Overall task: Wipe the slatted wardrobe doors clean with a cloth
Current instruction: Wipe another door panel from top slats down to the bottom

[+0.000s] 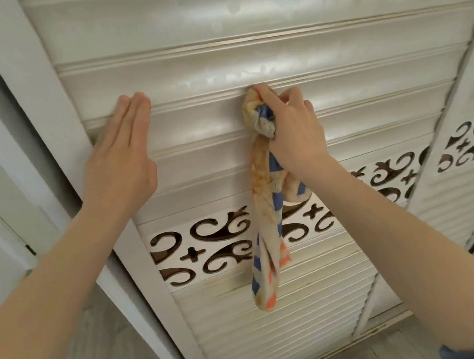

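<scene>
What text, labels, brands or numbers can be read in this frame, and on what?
None: nothing in this view reads as text.
slatted door: bare slats, no label, brand or number.
cutout band: scrolls and plus shapes, ornament only, not letters.
cloth, gripped by the right hand: blue and orange pattern, no print visible.

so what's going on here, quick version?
A person is wiping a slatted wardrobe door. The right hand grips a bunched cloth and presses its top against the edge of a slat; the rest of the cloth hangs down over the scrollwork cut-out band. The left hand lies flat on the slats near the door's left frame, fingers straight. Both hands are on the upper slats.
</scene>
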